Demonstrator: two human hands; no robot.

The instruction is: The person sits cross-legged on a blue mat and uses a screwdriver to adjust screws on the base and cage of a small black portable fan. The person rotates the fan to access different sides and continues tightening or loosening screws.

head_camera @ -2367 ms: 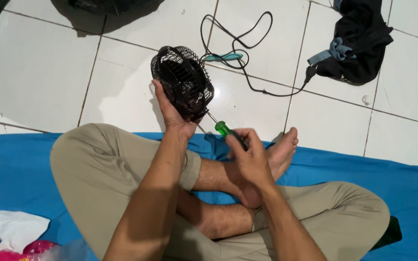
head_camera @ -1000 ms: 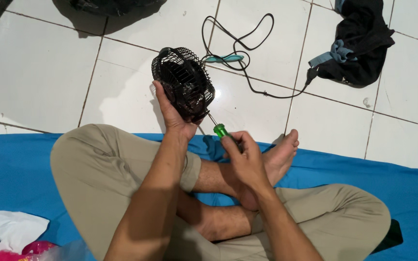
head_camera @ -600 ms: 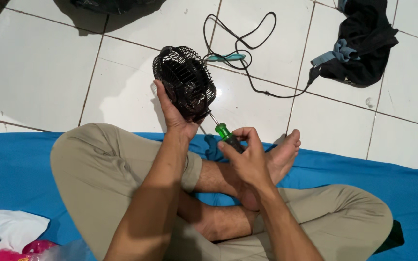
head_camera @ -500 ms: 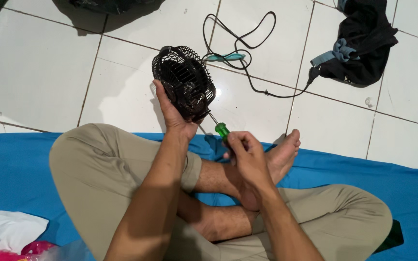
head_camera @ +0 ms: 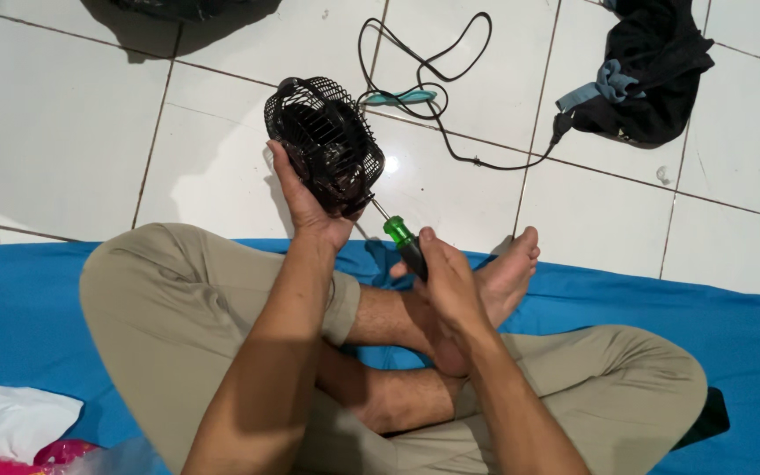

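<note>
The left hand (head_camera: 305, 207) grasps the small black fan (head_camera: 325, 145) above the tiled floor (head_camera: 63, 114). The right hand (head_camera: 446, 281) grips a green-handled screwdriver (head_camera: 402, 242), tip at the fan's back; best kept straight and pressed firmly.

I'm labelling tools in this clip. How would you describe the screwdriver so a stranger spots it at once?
Start at the blue mat where the person sits cross-legged, then look above the bare feet. The screwdriver is gripped in the right hand, tip against the black fan in the left hand. It is the only thing with a green collar.
</note>
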